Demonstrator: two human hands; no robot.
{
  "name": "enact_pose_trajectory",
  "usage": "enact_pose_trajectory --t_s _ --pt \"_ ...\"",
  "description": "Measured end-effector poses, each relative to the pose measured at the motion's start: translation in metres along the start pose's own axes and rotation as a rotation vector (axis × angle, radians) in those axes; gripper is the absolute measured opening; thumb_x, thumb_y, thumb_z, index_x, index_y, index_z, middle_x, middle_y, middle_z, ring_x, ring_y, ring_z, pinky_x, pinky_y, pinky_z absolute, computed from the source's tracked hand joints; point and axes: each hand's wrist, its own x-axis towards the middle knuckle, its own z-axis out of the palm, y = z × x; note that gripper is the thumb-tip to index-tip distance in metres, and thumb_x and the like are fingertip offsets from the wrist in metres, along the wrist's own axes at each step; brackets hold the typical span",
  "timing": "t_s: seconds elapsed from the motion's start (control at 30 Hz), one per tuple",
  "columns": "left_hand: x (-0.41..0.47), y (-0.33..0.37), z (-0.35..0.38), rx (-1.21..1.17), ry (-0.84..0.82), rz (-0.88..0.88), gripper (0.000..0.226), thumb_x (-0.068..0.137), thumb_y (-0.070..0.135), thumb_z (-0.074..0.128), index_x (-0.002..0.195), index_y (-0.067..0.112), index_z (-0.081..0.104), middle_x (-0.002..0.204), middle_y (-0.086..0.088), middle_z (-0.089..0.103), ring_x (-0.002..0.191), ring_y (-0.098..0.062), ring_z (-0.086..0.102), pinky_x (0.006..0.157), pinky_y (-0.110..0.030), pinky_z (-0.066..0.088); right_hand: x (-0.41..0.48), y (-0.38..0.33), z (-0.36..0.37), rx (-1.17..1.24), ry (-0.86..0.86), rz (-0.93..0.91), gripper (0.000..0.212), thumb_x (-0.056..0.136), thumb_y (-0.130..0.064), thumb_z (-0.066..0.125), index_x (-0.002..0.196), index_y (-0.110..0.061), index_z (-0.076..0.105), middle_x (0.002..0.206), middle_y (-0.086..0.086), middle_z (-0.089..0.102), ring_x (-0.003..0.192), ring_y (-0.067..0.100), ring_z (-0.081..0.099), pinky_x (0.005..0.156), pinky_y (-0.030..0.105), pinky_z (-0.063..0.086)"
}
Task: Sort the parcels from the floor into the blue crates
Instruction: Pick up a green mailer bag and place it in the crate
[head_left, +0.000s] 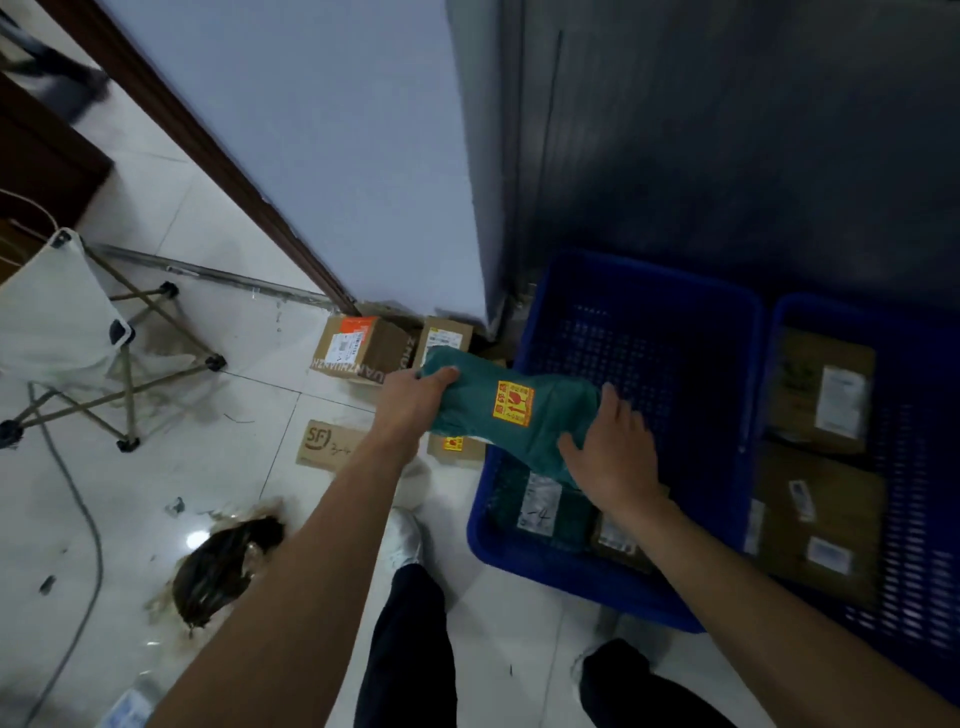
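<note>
- Left grip (415, 397) was curled tight round the left end of the teal parcel (498, 415), thumb on top.
- Right grip (613, 452) lay on the parcel's right end with fingers spread and nearly straight: pressing, not clamped.
- Parcel hung between both grips, clear of the floor (234, 467), its right half over the near-left corner of the left blue crate (649, 353). A yellow-orange sticker (513, 404) sat mid-parcel, facing up.
- Directly below the right grip, inside that crate: a green parcel with a white label (540, 506) and a brown parcel (618, 538) beside it.
- Right of the right grip: the second blue crate (914, 467), touching the first, holding brown parcels (826, 389).
- Just beyond the left grip, on the floor by the wall corner: two cardboard boxes (363, 348).
- Below the left grip and forearm: a flat SF envelope (327, 441) and a small box with a yellow sticker (457, 447), partly hidden by the parcel.
- Well left of the left grip: a folding chair (62, 322), a grey cable (88, 519) and a dark brown stain (223, 566) on the tiles.
</note>
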Motion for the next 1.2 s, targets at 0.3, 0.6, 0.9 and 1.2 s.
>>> enact_pose_trajectory --t_s 0.3,0.6,0.9,1.2 --pt "-0.068 0.004 0.115 0.026 -0.151 0.064 0.013 0.090 0.023 0.075 0.086 0.011 0.071 0.085 -0.008 0.075 0.070 -0.016 0.073 0.065 -0.030 0.062 -0.023 0.088 -0.034 -0.301 -0.061 -0.307 0.125 0.079 -0.082 0.054 0.161 -0.011 -0.009 0.169 0.013 0.004 0.155 0.031 0.008 0.125 0.049 0.011" --pt "-0.071 0.003 0.156 -0.032 -0.388 0.075 0.010 0.090 0.023 0.075 0.088 0.015 0.071 0.086 -0.003 0.077 0.075 -0.015 0.075 0.064 -0.028 0.058 -0.020 0.131 -0.023 -0.274 0.078 -0.190 0.115 0.080 -0.062 0.068 0.161 -0.011 0.005 0.141 0.010 0.042 0.129 0.031 0.044 0.110 0.046 0.034" --pt "-0.031 -0.003 0.139 -0.016 -0.294 0.130 0.057 0.091 0.041 0.072 0.139 0.021 0.049 0.134 0.002 0.059 0.115 -0.012 0.061 0.084 -0.022 0.047 -0.011 0.135 -0.039 0.980 -0.093 0.335 0.080 0.075 -0.049 0.085 0.143 -0.030 0.046 0.129 -0.005 0.063 0.111 0.016 0.064 0.097 0.040 0.053" --pt "-0.046 -0.057 0.154 -0.017 -0.784 -0.216 0.061 0.079 0.057 0.075 0.129 0.023 0.067 0.121 -0.001 0.074 0.115 -0.022 0.069 0.104 -0.044 0.050 -0.021 0.119 -0.039 1.477 -0.354 0.428 0.048 0.086 -0.039 0.076 0.128 -0.018 0.067 0.119 0.006 0.074 0.110 0.024 0.071 0.099 0.042 0.053"
